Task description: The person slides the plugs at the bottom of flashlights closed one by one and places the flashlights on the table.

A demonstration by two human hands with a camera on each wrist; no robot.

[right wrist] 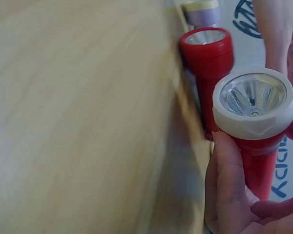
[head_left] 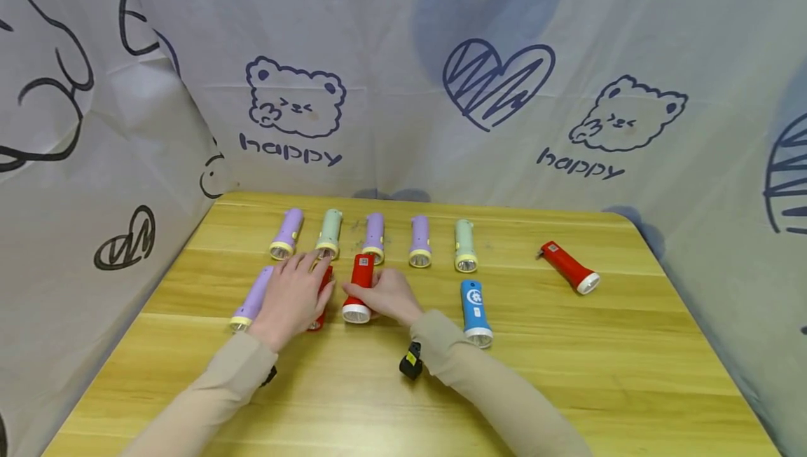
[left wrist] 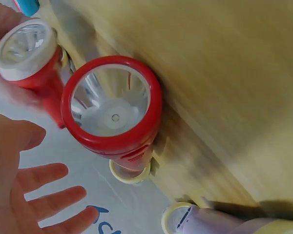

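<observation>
My right hand grips a red flashlight with a white head, thumb on one side and fingers on the other. In the right wrist view its clear lens faces the camera. Just left of it lies an all-red flashlight with a red rim, partly covered by my left hand in the head view. The left hand has its fingers extended and spread, and in the left wrist view they look apart from that flashlight. A purple flashlight lies on the left hand's outer side.
Along the back of the wooden table runs a row of purple and pale green flashlights. A blue flashlight lies right of my right hand. Farther right rests another red flashlight with a white head. Patterned cloth hangs behind.
</observation>
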